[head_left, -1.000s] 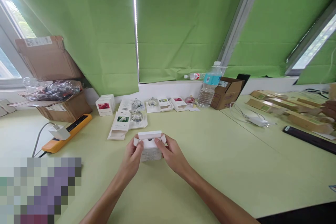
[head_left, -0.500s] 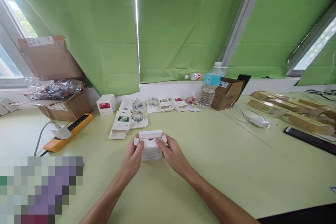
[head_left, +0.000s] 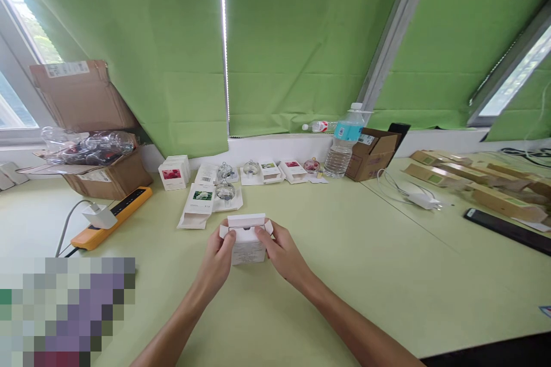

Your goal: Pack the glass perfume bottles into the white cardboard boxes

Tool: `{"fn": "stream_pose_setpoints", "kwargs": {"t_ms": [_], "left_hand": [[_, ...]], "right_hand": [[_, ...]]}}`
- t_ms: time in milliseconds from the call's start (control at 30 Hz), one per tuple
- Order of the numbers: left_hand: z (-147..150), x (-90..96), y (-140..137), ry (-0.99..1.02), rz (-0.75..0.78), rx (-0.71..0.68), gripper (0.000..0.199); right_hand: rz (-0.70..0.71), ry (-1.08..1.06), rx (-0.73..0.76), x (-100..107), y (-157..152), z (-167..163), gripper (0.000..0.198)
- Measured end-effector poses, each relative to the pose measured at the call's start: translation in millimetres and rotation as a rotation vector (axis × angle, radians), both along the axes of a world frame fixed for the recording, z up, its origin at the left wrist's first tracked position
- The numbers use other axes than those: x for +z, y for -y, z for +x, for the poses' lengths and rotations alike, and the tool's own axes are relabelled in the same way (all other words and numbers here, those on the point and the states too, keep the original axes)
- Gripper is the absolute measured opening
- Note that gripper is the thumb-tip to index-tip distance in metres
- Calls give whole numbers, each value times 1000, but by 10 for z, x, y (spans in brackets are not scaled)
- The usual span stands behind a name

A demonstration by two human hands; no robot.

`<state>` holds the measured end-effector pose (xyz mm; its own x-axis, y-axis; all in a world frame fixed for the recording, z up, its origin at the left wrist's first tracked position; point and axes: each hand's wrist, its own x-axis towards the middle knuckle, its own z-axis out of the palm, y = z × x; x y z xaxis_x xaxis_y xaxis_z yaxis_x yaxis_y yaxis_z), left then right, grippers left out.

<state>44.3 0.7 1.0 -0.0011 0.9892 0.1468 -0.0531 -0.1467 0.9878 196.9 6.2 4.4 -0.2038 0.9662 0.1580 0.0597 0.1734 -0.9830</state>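
both hands are on a small white box standing on the pale green table, close in front of the person. the left hand is curled round the box's left side, thumb up at the top edge; the right hand grips the right side the same way. the box's top flaps stand open, the back one upright, the side ones splayed out. just beyond it lies a flattened carton with a green picture, and beside that a glass bauble. further back, a row of little boxes and a water bottle. off to the left, an orange power strip.
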Motion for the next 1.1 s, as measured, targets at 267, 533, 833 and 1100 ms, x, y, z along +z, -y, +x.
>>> {"fn": "stream_pose_setpoints", "kwargs": {"t_ms": [267, 533, 833, 1100], "left_hand": [[-14, -25, -18, -38, 28, -38, 24], [-21, -16, -22, -11, 28, -88, 32], [-38, 24, -6, 64, 23, -88, 43], [-72, -23, -51, 278, -116, -251, 59]], "right_hand": [[-3, 2, -6, 6, -2, -2, 38], [20, 55, -21, -40, -42, 35, 40], [23, -5, 18, 2, -70, 96, 42], [-58, -149, 61, 42, -77, 149, 52]]}}
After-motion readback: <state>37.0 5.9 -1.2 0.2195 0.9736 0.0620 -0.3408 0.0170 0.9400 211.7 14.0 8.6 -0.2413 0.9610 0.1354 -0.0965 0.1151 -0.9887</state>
